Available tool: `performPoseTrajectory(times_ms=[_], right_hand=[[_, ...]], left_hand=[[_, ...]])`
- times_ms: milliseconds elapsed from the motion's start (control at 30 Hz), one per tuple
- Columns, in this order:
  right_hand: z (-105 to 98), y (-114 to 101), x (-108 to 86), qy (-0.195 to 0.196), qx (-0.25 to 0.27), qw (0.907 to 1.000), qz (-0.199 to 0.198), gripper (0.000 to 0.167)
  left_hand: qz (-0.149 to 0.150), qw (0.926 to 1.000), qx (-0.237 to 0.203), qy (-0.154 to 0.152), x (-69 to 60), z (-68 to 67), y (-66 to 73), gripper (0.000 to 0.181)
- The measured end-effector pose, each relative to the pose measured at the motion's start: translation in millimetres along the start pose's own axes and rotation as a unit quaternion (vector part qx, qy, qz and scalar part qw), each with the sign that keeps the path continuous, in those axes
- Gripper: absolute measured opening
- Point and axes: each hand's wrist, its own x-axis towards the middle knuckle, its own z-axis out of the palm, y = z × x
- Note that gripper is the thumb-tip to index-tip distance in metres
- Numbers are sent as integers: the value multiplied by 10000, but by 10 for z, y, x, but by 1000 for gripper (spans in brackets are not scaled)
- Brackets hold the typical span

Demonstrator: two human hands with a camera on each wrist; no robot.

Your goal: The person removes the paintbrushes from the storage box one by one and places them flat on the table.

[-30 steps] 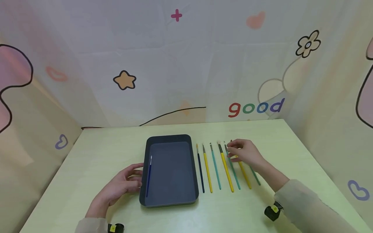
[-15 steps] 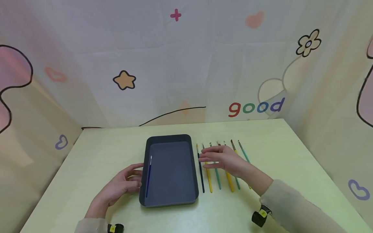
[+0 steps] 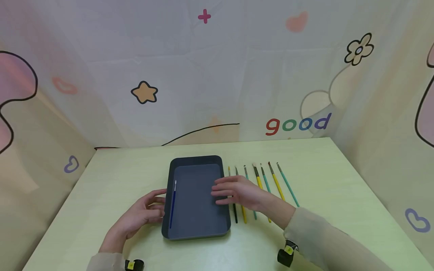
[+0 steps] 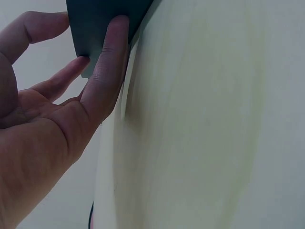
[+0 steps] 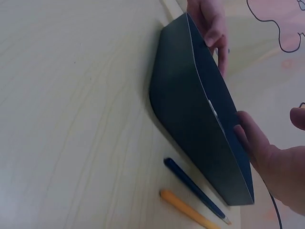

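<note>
A dark grey rectangular tray (image 3: 198, 234) lies on the table with one blue-handled paintbrush (image 3: 173, 205) along its left inner side. My left hand (image 3: 144, 212) touches the tray's left outer wall; in the left wrist view its fingertips meet the dark wall (image 4: 90, 28). Over the tray's right rim hovers my right hand (image 3: 239, 192), fingers extended, holding nothing. Beneath and beside it lies a row of paintbrushes, among them a dark blue one (image 3: 235, 216), a yellow one (image 3: 244, 216) and a teal one (image 3: 287, 183). The right hand and forearm hide parts of several.
A pale wooden table (image 3: 135, 169) carries everything. Printed cloth (image 3: 190, 75) with cartoon shapes and the word "good" rises behind the table and at both sides. A small black device with a yellow mark (image 3: 286, 256) hangs at the right wrist.
My right hand has moved left, from the brushes at the right end of the row to the tray's right rim, uncovering the rightmost brushes. The left hand and the tray look unmoved.
</note>
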Motion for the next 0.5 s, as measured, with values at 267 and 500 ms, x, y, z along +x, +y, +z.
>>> performPoseTrajectory(times_ms=[267, 500], right_hand=[[201, 104, 185, -117, -34, 9996, 255, 56], [386, 196, 366, -178, 58, 9994, 305, 54]], left_hand=[[3, 10000, 30, 0, -4, -6, -9, 79], [-112, 9998, 77, 123, -3, 13, -1, 77]])
